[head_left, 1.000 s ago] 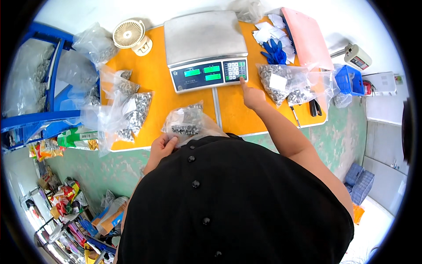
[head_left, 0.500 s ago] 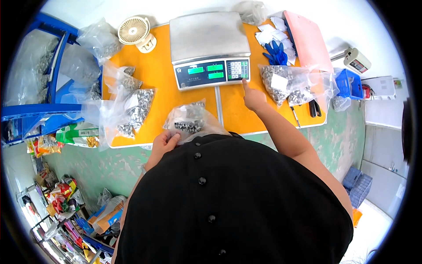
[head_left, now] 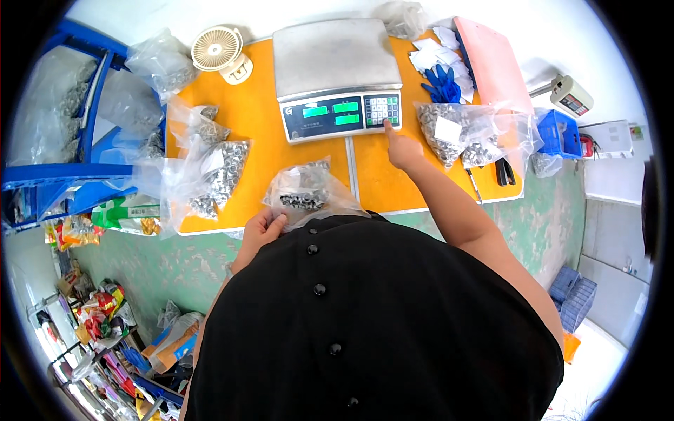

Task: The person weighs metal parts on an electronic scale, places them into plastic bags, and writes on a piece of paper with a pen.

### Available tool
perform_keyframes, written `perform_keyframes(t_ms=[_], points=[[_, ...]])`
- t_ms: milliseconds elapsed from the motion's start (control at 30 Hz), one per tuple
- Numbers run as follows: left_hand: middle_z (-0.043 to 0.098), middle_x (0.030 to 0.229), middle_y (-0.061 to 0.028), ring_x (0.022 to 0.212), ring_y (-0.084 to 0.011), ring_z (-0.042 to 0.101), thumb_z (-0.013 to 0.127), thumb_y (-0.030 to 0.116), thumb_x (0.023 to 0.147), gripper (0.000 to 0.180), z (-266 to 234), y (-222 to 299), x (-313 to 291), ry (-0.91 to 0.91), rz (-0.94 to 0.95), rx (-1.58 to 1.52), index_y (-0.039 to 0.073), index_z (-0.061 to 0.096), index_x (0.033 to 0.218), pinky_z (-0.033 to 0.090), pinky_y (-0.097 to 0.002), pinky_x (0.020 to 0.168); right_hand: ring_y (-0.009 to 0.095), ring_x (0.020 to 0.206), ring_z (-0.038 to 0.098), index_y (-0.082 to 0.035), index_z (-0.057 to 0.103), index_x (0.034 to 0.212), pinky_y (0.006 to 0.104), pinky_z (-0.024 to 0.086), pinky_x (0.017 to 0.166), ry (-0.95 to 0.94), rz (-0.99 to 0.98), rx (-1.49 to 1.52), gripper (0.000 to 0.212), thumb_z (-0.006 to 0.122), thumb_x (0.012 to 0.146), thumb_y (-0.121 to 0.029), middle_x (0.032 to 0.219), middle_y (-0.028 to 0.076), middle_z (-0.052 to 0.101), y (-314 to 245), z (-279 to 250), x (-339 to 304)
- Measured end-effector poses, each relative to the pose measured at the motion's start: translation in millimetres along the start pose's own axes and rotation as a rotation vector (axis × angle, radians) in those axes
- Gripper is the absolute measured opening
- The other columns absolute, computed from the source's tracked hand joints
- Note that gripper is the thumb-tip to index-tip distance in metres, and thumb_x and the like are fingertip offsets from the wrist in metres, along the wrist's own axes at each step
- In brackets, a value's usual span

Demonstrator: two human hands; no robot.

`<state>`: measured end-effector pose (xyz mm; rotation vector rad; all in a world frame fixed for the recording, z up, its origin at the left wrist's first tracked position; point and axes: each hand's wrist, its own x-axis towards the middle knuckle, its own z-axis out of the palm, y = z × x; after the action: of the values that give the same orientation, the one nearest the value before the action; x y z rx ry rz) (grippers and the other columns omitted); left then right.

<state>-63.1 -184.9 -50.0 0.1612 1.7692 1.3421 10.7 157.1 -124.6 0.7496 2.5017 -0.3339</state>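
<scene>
At the table's near edge lies a clear plastic bag [head_left: 298,188] of small metal rings. My left hand [head_left: 264,228] grips the lower left side of this bag, thumb on top. My right hand [head_left: 405,151] reaches forward, its index finger stretched out onto the lower keys of the keypad [head_left: 381,111]; the other fingers are curled and hold nothing. The keypad belongs to a counting scale [head_left: 337,59] with a bare metal pan and lit green displays. More clear bags of metal rings [head_left: 228,172] lie to the left, and another ring bag [head_left: 441,133] is at the right.
A cream fan [head_left: 219,52] stands at the back left, beside a blue rack [head_left: 84,168] with bagged parts. Blue gloves [head_left: 442,85], paper slips [head_left: 435,52], a pink board [head_left: 493,63], a pen [head_left: 474,185] and a black stapler [head_left: 504,172] occupy the right side.
My right index finger has shifted slightly left and up over the keypad's lower keys. My left hand stays on the bag.
</scene>
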Motion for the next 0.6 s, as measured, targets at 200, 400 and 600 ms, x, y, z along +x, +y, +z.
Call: perform_keyframes(t_ms=[200,400,600], points=[[0.056,0.076,0.0007,0.067,-0.0060,0.051,0.052,0.009,0.086,0.013,-1.6,-3.6,1.7,0.002,0.014,0.039,0.000,0.055,0.095,0.042,-0.0190,0.063,0.029,0.084,0.061,-0.018,0.011,0.140,0.0401,0.048,0.071,-0.013,-0.010,-0.026,0.066,0.041,0.082,-0.008,0.098,0.017,0.061,2.2,-5.3,0.1],[0.056,0.076,0.0007,0.068,-0.0059,0.051,0.053,0.010,0.086,0.014,2.7,6.2,-2.0,0.011,0.006,0.014,-0.001,0.055,0.095,0.041,-0.0192,0.064,0.030,0.084,0.061,-0.019,0.010,0.140,0.0406,0.048,0.070,-0.016,0.017,0.006,0.068,0.045,0.082,-0.013,0.096,0.017,0.061,4.4,5.9,-8.8],[0.057,0.077,-0.0003,0.070,-0.0066,0.052,0.053,0.010,0.086,0.015,5.8,12.5,-3.1,0.009,0.002,0.010,-0.001,0.056,0.096,0.042,-0.0194,0.065,0.031,0.084,0.060,-0.017,0.008,0.140,0.0412,0.047,0.071,-0.001,0.035,0.044,0.071,0.050,0.083,-0.024,0.095,0.018,0.061,12.5,15.4,-8.2]])
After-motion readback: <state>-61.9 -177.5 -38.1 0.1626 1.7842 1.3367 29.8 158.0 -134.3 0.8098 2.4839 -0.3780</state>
